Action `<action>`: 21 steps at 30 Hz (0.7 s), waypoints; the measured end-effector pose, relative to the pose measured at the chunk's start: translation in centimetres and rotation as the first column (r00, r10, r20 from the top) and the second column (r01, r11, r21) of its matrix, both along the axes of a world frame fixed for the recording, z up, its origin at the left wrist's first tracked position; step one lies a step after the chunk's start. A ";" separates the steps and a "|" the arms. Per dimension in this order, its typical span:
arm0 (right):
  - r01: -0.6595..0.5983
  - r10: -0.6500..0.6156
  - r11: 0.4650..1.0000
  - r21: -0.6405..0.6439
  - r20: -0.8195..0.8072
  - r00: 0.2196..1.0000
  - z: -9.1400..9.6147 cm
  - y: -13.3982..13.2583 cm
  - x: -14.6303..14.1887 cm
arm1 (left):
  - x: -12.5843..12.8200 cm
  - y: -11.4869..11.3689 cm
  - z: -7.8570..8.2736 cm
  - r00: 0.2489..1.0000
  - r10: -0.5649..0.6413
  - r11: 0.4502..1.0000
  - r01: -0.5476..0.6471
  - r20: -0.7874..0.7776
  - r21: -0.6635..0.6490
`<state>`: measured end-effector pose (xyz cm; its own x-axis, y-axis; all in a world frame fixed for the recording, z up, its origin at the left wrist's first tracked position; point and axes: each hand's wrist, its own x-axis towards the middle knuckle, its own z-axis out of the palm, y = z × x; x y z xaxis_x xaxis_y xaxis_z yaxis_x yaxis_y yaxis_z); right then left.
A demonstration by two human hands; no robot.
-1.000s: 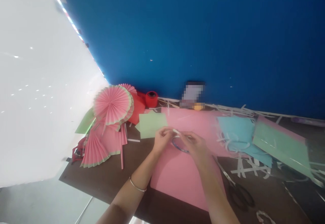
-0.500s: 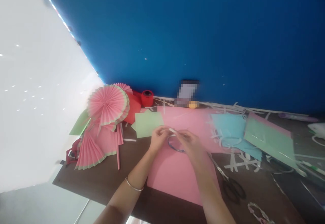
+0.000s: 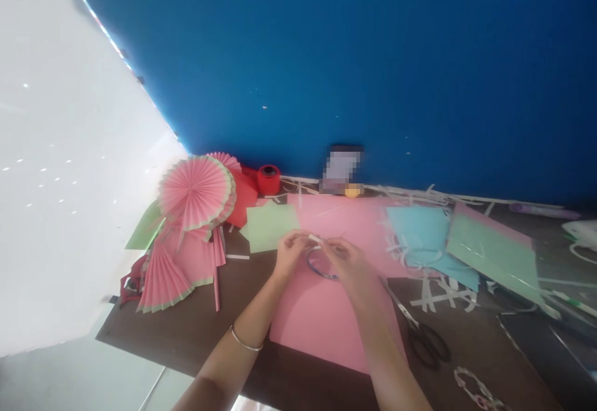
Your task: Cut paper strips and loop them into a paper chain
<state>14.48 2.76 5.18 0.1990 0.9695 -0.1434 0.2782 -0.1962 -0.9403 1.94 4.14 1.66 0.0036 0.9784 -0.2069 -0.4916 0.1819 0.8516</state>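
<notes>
Left hand and right hand fingertips pinched white strip | above pink sheet, in from table's front edge | I judged it light, flimsy, creasable; best held at 2 ends

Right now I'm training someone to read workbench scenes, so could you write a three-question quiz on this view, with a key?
1. Which thing is at the fingertips of the left hand and right hand? A: red roll; B: white strip; C: purple tube.
2. True or false: the black handles of the scissors lie to the right of the person's right forearm.
3. Fill in: the bangle is worn on the ____ forearm.

Key: 1, B; 2, true; 3, left.
</notes>
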 end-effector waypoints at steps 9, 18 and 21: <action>-0.012 0.000 0.996 0.088 0.141 0.990 0.9 -0.4 -0.3 | 0.2 -0.1 0.0 0.999 -0.020 1.000 0.021 -0.038 0.014; -0.085 0.033 0.981 0.175 0.277 0.960 -0.4 -0.3 0.2 | 0.3 -0.1 -0.3 0.995 0.011 0.999 -0.007 -0.101 0.036; -0.158 0.047 0.952 0.262 0.386 0.921 -0.6 -0.2 0.6 | 0.3 -0.1 -0.3 0.988 0.032 0.999 -0.026 -0.152 0.041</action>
